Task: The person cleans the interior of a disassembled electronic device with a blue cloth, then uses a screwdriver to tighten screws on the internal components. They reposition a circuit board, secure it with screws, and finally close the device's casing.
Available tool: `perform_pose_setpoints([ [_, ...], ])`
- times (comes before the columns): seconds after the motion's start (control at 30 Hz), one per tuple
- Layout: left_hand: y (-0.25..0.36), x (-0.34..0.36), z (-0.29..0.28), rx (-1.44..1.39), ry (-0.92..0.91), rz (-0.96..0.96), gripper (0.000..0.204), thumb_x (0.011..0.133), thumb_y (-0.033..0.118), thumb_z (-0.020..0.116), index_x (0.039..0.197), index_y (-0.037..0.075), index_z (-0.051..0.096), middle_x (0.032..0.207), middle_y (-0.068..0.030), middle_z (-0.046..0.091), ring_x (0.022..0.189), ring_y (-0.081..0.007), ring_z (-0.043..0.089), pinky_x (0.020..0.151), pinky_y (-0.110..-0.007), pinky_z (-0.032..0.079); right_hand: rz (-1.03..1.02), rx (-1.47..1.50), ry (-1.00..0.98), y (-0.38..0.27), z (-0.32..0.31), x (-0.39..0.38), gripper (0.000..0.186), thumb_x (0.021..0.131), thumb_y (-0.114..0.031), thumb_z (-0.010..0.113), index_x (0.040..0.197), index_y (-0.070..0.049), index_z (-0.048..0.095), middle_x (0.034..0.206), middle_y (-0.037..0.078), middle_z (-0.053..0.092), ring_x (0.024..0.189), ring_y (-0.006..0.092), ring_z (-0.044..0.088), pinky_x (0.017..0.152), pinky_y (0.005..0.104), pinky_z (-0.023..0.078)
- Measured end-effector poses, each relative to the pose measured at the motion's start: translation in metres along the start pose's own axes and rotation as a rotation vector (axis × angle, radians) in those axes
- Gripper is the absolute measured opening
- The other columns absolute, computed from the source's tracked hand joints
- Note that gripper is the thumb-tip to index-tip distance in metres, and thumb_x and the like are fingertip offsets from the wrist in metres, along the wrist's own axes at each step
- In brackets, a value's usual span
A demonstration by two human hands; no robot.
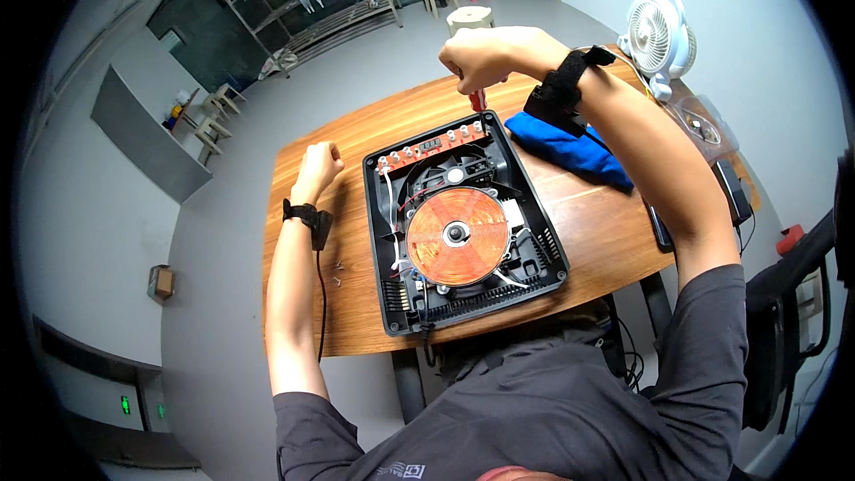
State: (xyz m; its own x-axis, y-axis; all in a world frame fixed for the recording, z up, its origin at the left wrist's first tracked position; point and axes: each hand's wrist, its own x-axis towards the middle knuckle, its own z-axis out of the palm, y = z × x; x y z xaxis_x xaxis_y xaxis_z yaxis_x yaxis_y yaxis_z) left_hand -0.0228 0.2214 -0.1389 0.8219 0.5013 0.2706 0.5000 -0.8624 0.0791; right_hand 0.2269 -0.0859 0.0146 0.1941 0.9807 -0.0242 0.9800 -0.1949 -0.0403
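An opened induction cooker [385, 240] lies on the wooden table, its black casing exposing a round copper coil [476, 258] and a red control board [410, 157] along the far edge. My right hand [476, 58] is closed around the red handle of a screwdriver [478, 101], held upright. Its tip points down at the board's right end; whether it touches a screw there is too small to tell. My left hand [318, 169] rests curled closed on the table, left of the cooker and apart from it. Whatever its fingers may hold is hidden.
Several small screws [337, 274] lie by my left forearm. A blue cloth bundle [570, 150] sits right of the cooker. Farther right are a white fan [657, 36] and a clear plastic container [704, 125]. A stool [470, 18] stands beyond the table, a metal rack [312, 13] behind.
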Motion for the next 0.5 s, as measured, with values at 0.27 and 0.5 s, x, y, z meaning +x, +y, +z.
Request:
perform_pose_setpoints([
  [0.27, 0.092, -0.002, -0.06, -0.303, -0.017, 0.228, 0.011, 0.081, 0.005, 0.073, 0.089, -0.002, 0.071, 0.084, -0.0172, 0.073, 0.077, -0.0252, 0.072, 0.074, -0.035, 0.056, -0.025, 0.001, 0.07, -0.001, -0.009, 0.003, 0.024, 0.082, -0.017, 0.072, 0.091, 0.004, 0.066, 0.082, 0.018, 0.072, 0.072, 0.028, 0.072, 0.058, 0.0368, 0.058],
  [0.5, 0.14, -0.007, -0.051, -0.576, -0.166, 0.218, 0.016, 0.088, 0.005, 0.073, 0.101, -0.004, 0.074, 0.087, -0.0106, 0.075, 0.078, -0.0122, 0.07, 0.073, -0.028, 0.057, -0.221, 0.238, 0.306, 0.008, -0.017, -0.005, 0.031, 0.084, -0.024, 0.072, 0.092, 0.005, 0.065, 0.082, 0.019, 0.071, 0.077, 0.0298, 0.071, 0.069, 0.0376, 0.056],
])
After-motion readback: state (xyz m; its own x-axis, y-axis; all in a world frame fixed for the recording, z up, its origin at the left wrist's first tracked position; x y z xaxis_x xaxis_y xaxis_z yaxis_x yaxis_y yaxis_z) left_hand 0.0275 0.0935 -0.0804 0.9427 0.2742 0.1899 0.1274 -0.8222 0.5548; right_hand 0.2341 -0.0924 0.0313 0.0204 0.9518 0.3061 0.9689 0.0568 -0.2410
